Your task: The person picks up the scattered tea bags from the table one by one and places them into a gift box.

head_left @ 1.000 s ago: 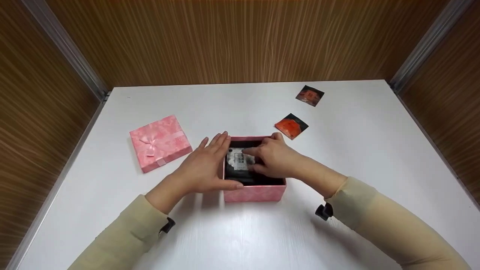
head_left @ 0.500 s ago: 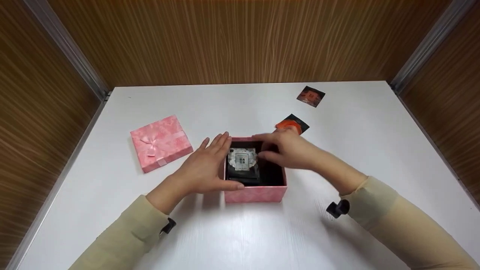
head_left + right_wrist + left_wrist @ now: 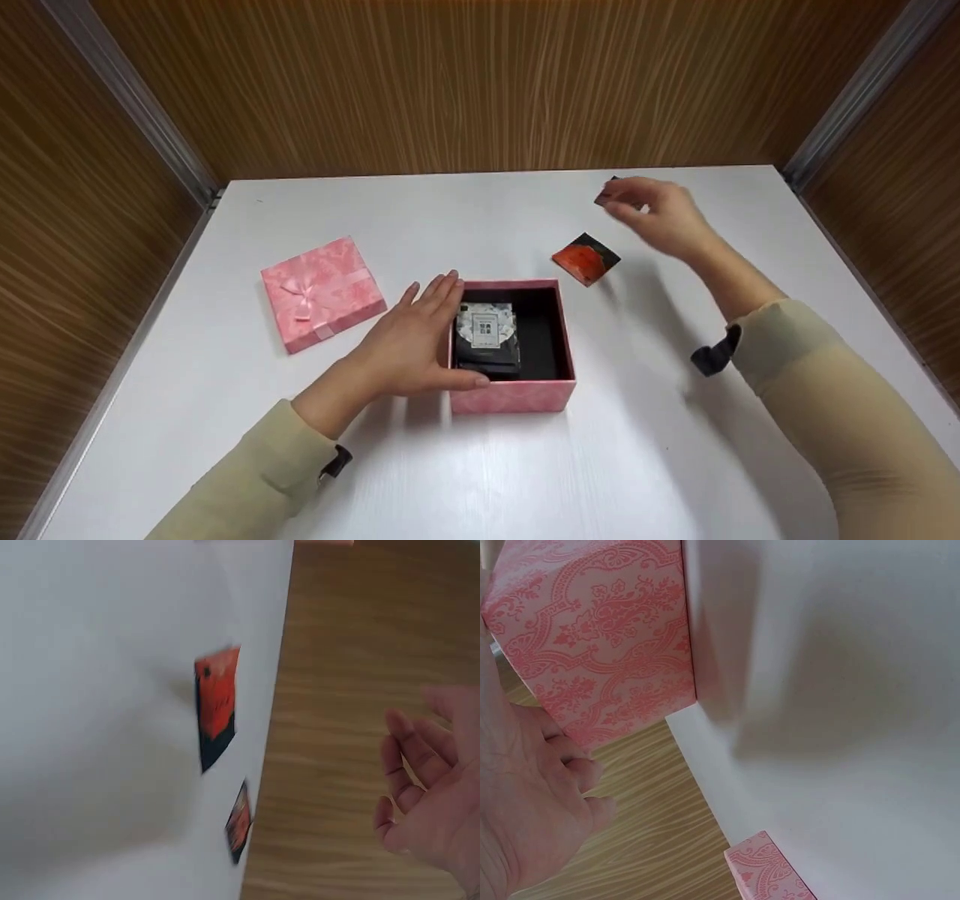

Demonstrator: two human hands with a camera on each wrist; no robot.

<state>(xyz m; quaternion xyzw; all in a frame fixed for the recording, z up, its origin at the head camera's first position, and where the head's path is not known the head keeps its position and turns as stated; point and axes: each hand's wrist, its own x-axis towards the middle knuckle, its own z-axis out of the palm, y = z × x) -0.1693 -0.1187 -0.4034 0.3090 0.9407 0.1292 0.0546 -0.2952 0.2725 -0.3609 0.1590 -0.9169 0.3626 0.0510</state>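
An uncovered pink patterned box (image 3: 514, 396) with a dark inside stands mid-table. Flat square packets, black with a pale floral top and label (image 3: 486, 334), fill the left part of its inside. My left hand (image 3: 401, 349) rests along the box's left side, fingers extended toward the far corner and thumb over the near rim; the left wrist view shows its fingertips at the box's edge. My right hand (image 3: 664, 214) hovers over the far packet (image 3: 606, 198), which it partly covers, fingers loosely curved with nothing between them. Nearer lies an orange-and-black square packet (image 3: 586, 259).
To the left lies the pink lid (image 3: 322, 292) with a ribbon bow. Wood-grain panels (image 3: 480, 82) wall in the white table (image 3: 465, 225) at the back and both sides.
My right hand has left the box and moved up and right, past the nearer orange packet to the far one. The left hand has stayed at the box.
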